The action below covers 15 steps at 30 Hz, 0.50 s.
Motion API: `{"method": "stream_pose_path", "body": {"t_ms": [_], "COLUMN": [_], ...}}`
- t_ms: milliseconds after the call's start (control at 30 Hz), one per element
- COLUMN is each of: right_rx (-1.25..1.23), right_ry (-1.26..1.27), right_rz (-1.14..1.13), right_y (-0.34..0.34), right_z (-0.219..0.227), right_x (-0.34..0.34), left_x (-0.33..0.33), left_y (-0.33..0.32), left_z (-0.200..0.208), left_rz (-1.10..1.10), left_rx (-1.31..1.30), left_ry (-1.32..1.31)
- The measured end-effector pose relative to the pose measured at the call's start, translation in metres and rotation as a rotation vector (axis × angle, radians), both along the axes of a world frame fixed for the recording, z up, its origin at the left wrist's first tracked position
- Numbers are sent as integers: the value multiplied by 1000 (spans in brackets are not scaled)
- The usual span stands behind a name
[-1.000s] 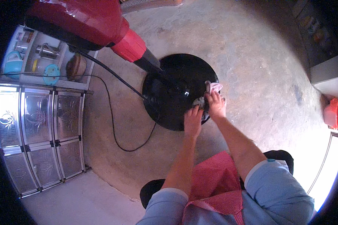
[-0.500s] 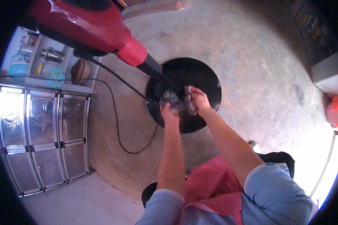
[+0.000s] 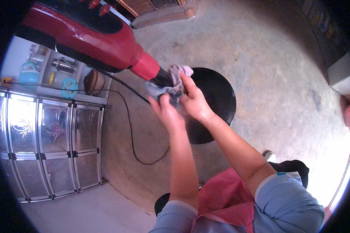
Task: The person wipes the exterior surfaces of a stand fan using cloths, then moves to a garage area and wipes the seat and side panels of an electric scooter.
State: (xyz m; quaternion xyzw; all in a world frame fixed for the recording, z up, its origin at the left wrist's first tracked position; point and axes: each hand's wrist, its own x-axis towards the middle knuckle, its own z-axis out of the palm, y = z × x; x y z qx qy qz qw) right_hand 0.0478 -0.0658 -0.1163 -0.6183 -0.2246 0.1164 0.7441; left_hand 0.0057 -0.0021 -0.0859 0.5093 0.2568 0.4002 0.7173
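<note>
A red and black stand (image 3: 101, 44), which looks like the body of a pedestal fan, slants in from the upper left. Its dark pole (image 3: 164, 77) runs down to a round black base (image 3: 217, 101) on the floor. A crumpled grey cloth (image 3: 179, 73) is wrapped around the pole just below the red collar (image 3: 146, 69). My left hand (image 3: 168, 110) is closed on the cloth's near side, slightly blurred. On the other side, my right hand (image 3: 195, 101) grips the same cloth, thumb and fingers pressing it to the pole.
A black cord (image 3: 130, 128) loops across the concrete floor left of the base. Metal-framed cabinet doors (image 3: 54, 128) stand at left, below a shelf with a turquoise jug (image 3: 29, 73) and a brown pot (image 3: 94, 82). Wooden furniture (image 3: 163, 13) is at the far side.
Both hands and the cloth have moved up the pole, from near the base to just under the red collar. The cloth now wraps the pole more closely. My view has shifted slightly.
</note>
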Motion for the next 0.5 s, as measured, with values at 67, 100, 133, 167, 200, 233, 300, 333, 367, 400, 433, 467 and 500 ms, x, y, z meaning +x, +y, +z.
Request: {"method": "stream_pose_path", "body": {"t_ms": [67, 100, 133, 167, 200, 233, 300, 333, 367, 400, 433, 467, 500], "right_rx": [-203, -327, -268, -261, -253, -247, -31, 37, 104, 127, 154, 180, 158], "right_ry": [25, 26, 86, 38, -11, -51, -182, -220, -264, -246, -231, -214, -241], "right_rz": [-34, -44, -2, -17, -32, -44, -47, -82, -116, -98, -79, -57, -111], "right_y": [2, 2, -2, -2, -2, -3, -5, -6, -6, -6, -6, -2, 6], "right_z": [-27, -28, -22, -15, -7, 8, 48, 69, 82, 82, 80, 76, 60], "right_x": [-2, -5, -3, -3, -3, -4, -7, -9, -12, -12, -13, -13, -13], "left_x": [-3, -7, -7, -7, -9, -10, -14, -15, -16, -13, -11, -9, -6], "left_y": [-3, -1, -6, -6, -6, -6, -3, -8, -15, -24, -22, -15, -9], "left_z": [-22, -33, -29, -23, -15, -1, 30, 49, 66, 74, 67, 51, 36], "left_rz": [-39, -60, -55, -79, -103, -126, -133, -123, -113, -85, -45, -3, 40], "left_rx": [-79, -105, -132, -70, -8, 51, 179, 166, 152, 71, 144, 218, 291], "left_ry": [157, 239, 344, 309, 272, 244, 100, 9, -88, -116, -108, -97, -86]}}
